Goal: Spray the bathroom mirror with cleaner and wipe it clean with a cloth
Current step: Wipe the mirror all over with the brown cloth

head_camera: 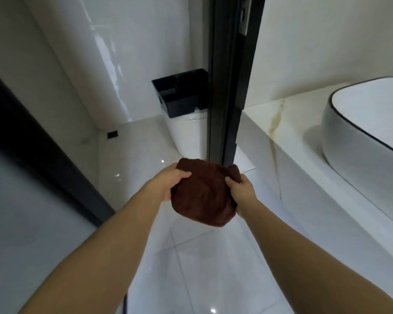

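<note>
Floor tiles [213, 257], glossy and pale, fill the lower view, with a marble-look counter [288, 123] running along the right and a white oval basin [368, 123] with a dark rim sitting on it. A dark vertical door frame [227, 87] divides the room; behind it stand a white toilet [188, 134] and a black bin [182, 91]. No mirror and no spray bottle show anywhere in view.

Judging from that, the task is at a cloth-handling step: the brown cloth [204, 193] is being gathered or refolded in mid-air over the floor, well apart from the counter, and nothing here shows whether spraying has been done. The next move probably calls for turning towards the mirror, which likely hangs above the basin out of frame to the right, and bunching the cloth into one hand as a flat pad so a clean face meets the glass.

Both forearms reach forward and slightly inward, meeting at the cloth. The left hand [168, 180] grips the cloth's left edge, thumb lying across the top and fingers curled beneath. The right hand [241, 189] holds the right edge, fingers pinching a fold near the upper corner, the back of the hand turned towards the camera. The cloth sags between them in a loose bundle, its lower part hanging below both hands.
</note>
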{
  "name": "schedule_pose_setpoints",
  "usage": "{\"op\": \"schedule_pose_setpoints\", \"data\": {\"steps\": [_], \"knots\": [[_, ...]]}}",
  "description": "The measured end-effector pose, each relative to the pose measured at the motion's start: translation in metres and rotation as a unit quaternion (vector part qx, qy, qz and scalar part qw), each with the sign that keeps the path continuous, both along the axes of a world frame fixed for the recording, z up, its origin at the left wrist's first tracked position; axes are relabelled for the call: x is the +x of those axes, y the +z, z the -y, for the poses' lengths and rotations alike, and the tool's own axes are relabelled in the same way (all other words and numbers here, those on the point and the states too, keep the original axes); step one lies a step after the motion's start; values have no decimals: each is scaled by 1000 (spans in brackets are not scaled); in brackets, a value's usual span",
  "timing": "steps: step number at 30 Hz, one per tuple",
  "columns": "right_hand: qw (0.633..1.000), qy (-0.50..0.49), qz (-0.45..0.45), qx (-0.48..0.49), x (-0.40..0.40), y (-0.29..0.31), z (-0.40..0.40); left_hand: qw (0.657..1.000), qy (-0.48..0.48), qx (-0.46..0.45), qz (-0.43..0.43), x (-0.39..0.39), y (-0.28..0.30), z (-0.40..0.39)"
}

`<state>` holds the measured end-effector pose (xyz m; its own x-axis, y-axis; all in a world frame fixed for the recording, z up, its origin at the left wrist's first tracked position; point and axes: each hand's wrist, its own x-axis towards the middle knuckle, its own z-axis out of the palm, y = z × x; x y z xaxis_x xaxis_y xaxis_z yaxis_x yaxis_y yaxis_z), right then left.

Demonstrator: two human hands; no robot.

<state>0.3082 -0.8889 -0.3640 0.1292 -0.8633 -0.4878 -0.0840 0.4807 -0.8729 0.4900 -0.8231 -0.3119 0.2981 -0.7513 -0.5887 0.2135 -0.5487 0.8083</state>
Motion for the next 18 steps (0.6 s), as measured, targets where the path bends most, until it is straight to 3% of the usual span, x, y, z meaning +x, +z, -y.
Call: {"op": "schedule_pose_setpoints", "data": {"steps": [6,18], "knots": [[997,43,7,-63,16,152,-7,997,59,-44,-20,13,135,-35],[975,23,-30,-217,-95,420,28,972,63,-188,-125,-89,366,-5]]}}
